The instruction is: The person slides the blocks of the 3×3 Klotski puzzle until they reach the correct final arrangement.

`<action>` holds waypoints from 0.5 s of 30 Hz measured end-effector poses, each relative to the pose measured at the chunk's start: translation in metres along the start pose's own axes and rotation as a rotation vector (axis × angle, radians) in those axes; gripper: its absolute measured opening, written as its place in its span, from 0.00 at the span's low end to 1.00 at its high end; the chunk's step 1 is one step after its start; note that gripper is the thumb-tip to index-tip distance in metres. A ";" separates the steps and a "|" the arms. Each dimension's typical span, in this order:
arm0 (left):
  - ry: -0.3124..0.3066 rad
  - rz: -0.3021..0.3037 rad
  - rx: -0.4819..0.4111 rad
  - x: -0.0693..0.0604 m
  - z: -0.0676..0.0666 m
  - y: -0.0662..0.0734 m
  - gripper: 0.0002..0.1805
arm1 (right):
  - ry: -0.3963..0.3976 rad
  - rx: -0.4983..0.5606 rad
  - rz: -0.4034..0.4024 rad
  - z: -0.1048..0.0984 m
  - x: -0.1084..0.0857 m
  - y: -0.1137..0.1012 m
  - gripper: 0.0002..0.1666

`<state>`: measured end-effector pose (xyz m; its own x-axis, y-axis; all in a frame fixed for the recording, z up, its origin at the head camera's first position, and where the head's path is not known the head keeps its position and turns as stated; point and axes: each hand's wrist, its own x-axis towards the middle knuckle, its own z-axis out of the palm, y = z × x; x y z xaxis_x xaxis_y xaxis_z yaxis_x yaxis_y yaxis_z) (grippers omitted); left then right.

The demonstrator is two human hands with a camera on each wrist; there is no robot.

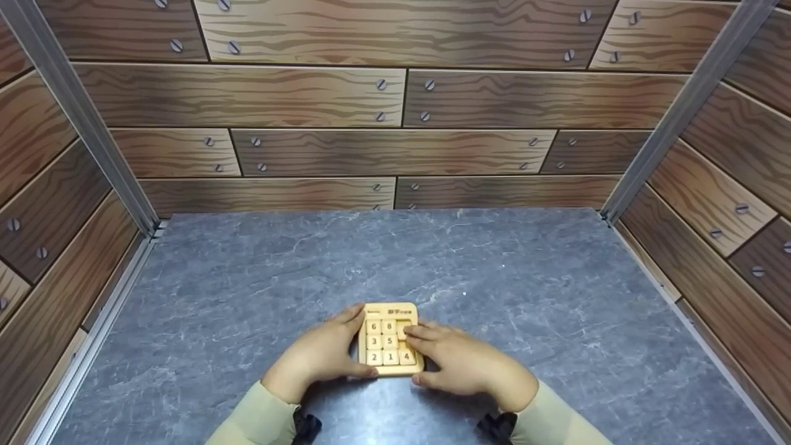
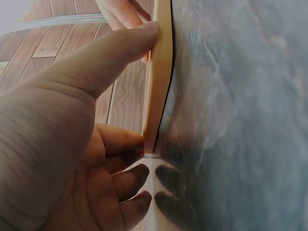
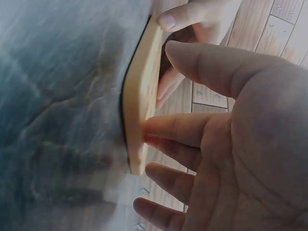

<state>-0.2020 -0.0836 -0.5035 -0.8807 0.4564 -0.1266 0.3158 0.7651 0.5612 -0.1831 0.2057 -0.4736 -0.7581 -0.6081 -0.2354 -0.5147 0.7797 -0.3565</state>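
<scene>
Currently, L hand (image 1: 324, 349): I've got it half curled, gripping the L edge of the no. puzzle (image 1: 389, 371) betw. thumb & index.
L thumb: tip on the near L corner of the frame, lower end of my grip.
L index: reaches up along the side to the far L corner.
Other L fingers: loosely bent, a bit apart, just beyond my index, near the tabletop (image 1: 395, 266).
R hand (image 1: 460, 358): fairly spread, thumb well away from fingers, fingers mostly straight; I'm touching w/ them, not pinching.
R fingertips (image 1: 408, 341): index & middle lie on the puzzle's R column, upper part; other two sit beyond, slightly fanned.
R thumb: by the near R corner; can't tell if it's touching.
Puzzle: yellow, on the tabletop betw. my hands, directly R of L palm & L of R palm.
Tiles: nearest L hand, top to bottom, 6 (image 1: 374, 326), 3 (image 1: 374, 341), 2 (image 1: 374, 357); mid col. 8 (image 1: 389, 326), 5 (image 1: 389, 341), 1 (image 1: 390, 357); 4 (image 1: 406, 356) just below R fingertips.
Under R fingers: partly hidden, can't read no.
Behind wrists: pale sleeves (image 1: 250, 417), blk straps (image 1: 306, 426).
Beyond both hands: grey marbled top, then wood-plank wall (image 1: 309, 96).
</scene>
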 end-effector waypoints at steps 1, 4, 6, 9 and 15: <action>0.000 0.000 -0.001 0.000 0.000 0.000 0.68 | -0.006 -0.002 -0.001 -0.001 -0.001 -0.001 0.47; 0.003 0.003 -0.003 0.000 0.001 -0.001 0.69 | -0.022 -0.016 -0.004 -0.002 -0.004 -0.006 0.46; 0.007 0.006 -0.001 0.000 0.001 -0.001 0.69 | -0.026 -0.029 -0.008 -0.003 -0.006 -0.008 0.46; 0.012 0.009 0.002 0.000 0.001 -0.001 0.69 | -0.028 -0.044 -0.016 -0.004 -0.008 -0.010 0.45; 0.018 0.014 0.002 0.000 0.000 0.000 0.69 | 0.009 -0.049 -0.043 -0.006 -0.004 -0.009 0.44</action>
<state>-0.2016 -0.0835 -0.5038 -0.8822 0.4591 -0.1044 0.3289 0.7596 0.5611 -0.1775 0.2022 -0.4638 -0.7383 -0.6400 -0.2131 -0.5657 0.7595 -0.3210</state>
